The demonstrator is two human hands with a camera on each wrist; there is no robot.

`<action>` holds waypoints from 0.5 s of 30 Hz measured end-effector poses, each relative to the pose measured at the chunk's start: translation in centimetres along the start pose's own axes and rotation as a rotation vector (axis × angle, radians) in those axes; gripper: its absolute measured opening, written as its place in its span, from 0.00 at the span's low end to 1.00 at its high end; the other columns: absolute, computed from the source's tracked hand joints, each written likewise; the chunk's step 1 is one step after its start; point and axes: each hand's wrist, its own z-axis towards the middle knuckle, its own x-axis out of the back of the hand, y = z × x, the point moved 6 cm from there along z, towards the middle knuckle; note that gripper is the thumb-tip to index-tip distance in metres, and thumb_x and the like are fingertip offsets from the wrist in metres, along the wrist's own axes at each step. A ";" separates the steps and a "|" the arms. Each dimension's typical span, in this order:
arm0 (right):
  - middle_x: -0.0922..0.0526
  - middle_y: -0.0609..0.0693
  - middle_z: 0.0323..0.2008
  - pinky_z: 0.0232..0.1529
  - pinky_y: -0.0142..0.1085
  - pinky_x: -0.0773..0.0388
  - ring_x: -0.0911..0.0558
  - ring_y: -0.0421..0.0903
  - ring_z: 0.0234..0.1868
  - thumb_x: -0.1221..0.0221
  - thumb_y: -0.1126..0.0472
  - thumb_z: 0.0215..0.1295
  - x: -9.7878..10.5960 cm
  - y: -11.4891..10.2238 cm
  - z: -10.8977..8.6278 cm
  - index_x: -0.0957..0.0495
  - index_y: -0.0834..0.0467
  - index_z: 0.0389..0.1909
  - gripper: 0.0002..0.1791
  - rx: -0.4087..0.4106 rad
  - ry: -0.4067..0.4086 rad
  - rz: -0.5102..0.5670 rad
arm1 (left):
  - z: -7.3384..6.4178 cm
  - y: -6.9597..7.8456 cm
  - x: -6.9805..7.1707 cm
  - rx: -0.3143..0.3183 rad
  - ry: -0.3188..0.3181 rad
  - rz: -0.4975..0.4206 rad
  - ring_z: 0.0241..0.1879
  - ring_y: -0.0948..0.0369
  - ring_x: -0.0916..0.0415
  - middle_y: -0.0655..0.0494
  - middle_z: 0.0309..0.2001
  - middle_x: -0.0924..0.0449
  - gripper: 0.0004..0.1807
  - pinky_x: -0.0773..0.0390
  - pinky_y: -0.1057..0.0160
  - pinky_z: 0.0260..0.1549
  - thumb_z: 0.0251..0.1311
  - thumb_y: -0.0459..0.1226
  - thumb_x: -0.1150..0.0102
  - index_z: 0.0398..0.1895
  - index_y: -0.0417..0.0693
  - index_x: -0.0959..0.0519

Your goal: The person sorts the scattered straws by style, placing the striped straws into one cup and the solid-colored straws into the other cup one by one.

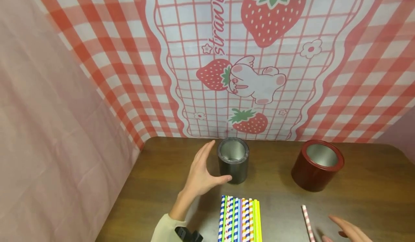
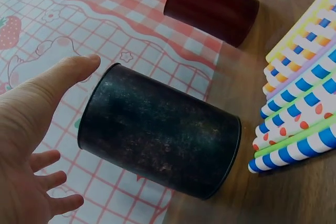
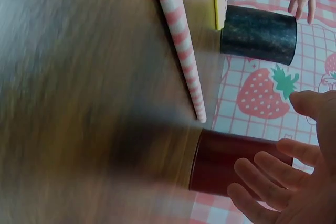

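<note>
My left hand [image 1: 201, 175] is spread beside a dark grey metal can [image 1: 234, 166], thumb near its front and fingers up along its left side. In the left wrist view the same black can [image 2: 160, 129] stands apart from the fingers, its wall mottled. At the lower right edge of the head view is part of my right hand [image 1: 350, 229], holding nothing. Left of it lies a pink-and-white striped paper straw [image 1: 307, 221]. The right wrist view shows the right hand [image 3: 294, 177] with fingers spread, overlapping a dark red can [image 3: 231, 161].
Several colourful striped and plain straws [image 1: 240, 218] lie side by side on the wooden table [image 1: 275, 198]. The open red can [image 1: 317, 166] stands at the back right. Behind the table hangs a strawberry-print checked cloth [image 1: 181, 90], and a pink curtain [image 1: 58, 144] is on the left.
</note>
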 end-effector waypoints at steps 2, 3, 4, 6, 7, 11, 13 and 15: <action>0.19 0.49 0.48 0.24 0.17 0.34 0.32 0.16 0.33 0.27 0.53 0.50 0.0 -0.4 -0.1 0.22 0.58 0.54 0.29 -0.047 0.011 -0.024 | 0.6 0.0 -0.3 -0.003 0.002 -0.019 0.71 0.53 0.47 0.58 0.74 0.47 0.61 0.37 0.39 0.60 0.32 0.57 0.22 0.74 0.73 0.49; 0.19 0.50 0.49 0.24 0.17 0.34 0.31 0.18 0.31 0.27 0.52 0.50 0.0 -0.8 -0.1 0.22 0.58 0.54 0.30 -0.061 0.022 -0.031 | 0.9 0.0 -0.4 -0.003 0.001 -0.029 0.71 0.53 0.48 0.60 0.74 0.48 0.62 0.37 0.39 0.60 0.32 0.57 0.22 0.74 0.73 0.49; 0.19 0.48 0.50 0.24 0.17 0.34 0.31 0.18 0.31 0.27 0.52 0.50 0.0 -1.1 -0.2 0.22 0.58 0.54 0.30 -0.065 0.039 -0.025 | 1.1 0.0 -0.5 -0.004 0.001 -0.041 0.72 0.53 0.49 0.60 0.74 0.49 0.62 0.38 0.39 0.60 0.32 0.56 0.22 0.74 0.73 0.50; 0.23 0.35 0.49 0.24 0.15 0.33 0.30 0.18 0.32 0.27 0.53 0.49 0.0 -1.8 -0.4 0.22 0.56 0.54 0.30 -0.058 0.073 -0.007 | 1.4 0.0 -0.7 -0.001 -0.003 -0.065 0.72 0.53 0.50 0.60 0.75 0.51 0.63 0.39 0.38 0.60 0.32 0.55 0.21 0.74 0.74 0.50; 0.23 0.34 0.49 0.24 0.16 0.33 0.30 0.17 0.32 0.27 0.53 0.49 -0.1 -2.2 -0.5 0.22 0.56 0.54 0.30 -0.056 0.075 -0.005 | 1.6 -0.1 -0.8 0.002 -0.006 -0.071 0.72 0.52 0.50 0.60 0.75 0.51 0.63 0.39 0.38 0.60 0.32 0.55 0.21 0.74 0.73 0.50; 0.20 0.51 0.53 0.23 0.22 0.28 0.25 0.23 0.32 0.29 0.50 0.53 -0.5 -2.4 -0.3 0.23 0.60 0.55 0.31 -0.108 0.005 -0.016 | 2.0 -0.3 -1.4 0.018 -0.029 -0.091 0.72 0.52 0.51 0.59 0.75 0.51 0.64 0.39 0.38 0.61 0.31 0.54 0.20 0.74 0.73 0.51; 0.22 0.66 0.52 0.24 0.28 0.23 0.19 0.34 0.33 0.32 0.45 0.55 -0.8 -2.0 0.0 0.26 0.63 0.57 0.34 -0.173 -0.072 -0.032 | 2.3 -0.5 -1.8 0.029 -0.043 -0.099 0.72 0.53 0.50 0.59 0.75 0.51 0.65 0.39 0.39 0.61 0.31 0.55 0.20 0.74 0.74 0.52; 0.22 0.67 0.53 0.25 0.32 0.23 0.16 0.42 0.33 0.34 0.41 0.56 -1.0 -1.4 0.3 0.27 0.63 0.58 0.37 -0.211 -0.138 -0.066 | 2.5 -0.6 -2.1 0.037 -0.051 -0.111 0.72 0.53 0.50 0.59 0.74 0.51 0.65 0.39 0.40 0.61 0.31 0.55 0.20 0.74 0.75 0.53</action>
